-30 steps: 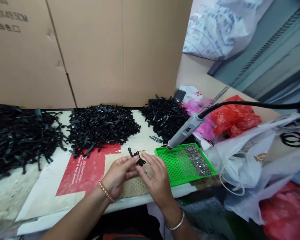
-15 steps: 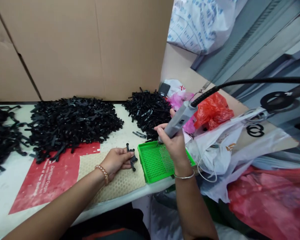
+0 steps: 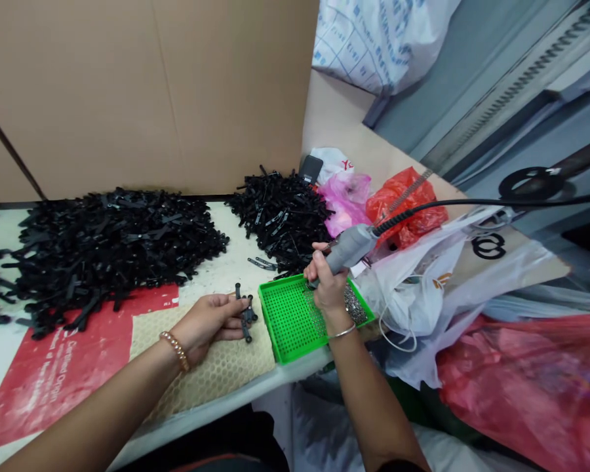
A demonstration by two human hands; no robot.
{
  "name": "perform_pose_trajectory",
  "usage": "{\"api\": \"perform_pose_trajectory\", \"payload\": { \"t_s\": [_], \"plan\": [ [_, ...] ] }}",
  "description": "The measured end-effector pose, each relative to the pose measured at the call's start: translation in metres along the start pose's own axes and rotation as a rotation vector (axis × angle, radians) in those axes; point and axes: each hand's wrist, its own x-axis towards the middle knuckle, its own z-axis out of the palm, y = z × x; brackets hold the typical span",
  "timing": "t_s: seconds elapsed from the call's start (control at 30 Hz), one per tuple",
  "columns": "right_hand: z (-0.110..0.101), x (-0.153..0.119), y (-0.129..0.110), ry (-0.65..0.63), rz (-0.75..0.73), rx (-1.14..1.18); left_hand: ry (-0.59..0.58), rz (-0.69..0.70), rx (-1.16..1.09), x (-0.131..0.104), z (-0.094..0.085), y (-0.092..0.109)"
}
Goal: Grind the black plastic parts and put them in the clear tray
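Between the thumb and fingers of my left hand is a small black plastic part with thin arms, held over a beige honeycomb-textured mat. My right hand is wrapped round a grey corded electric screwdriver. The tool slants down to the left, its lower end over a green perforated tray. Small metal screws lie heaped at the tray's right side, partly behind my right hand and wrist. Whether the tool's tip touches a screw, I cannot tell.
A large heap of black parts and a smaller heap sit along the cardboard wall. Red, pink and white plastic bags crowd the right. The black cable runs off to the right.
The screwdriver has tipped lower, and my right hand has come down nearer the tray with its grip closed further. The black part in my left hand has turned slightly. The view has shifted rightward.
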Motion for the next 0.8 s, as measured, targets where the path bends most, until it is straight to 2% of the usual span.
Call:
{"api": "perform_pose_trajectory", "payload": {
  "t_s": [0.27,0.8],
  "plan": [
    [-0.0072,-0.0002,0.0005,0.031,0.046,-0.007,-0.049,0.063,0.030,0.0023,-0.0040,-0.0035],
    [-0.0092,0.0020,0.0087,-0.014,0.023,-0.046,-0.052,0.056,0.055,0.0026,-0.0032,-0.0045]
  ]
}}
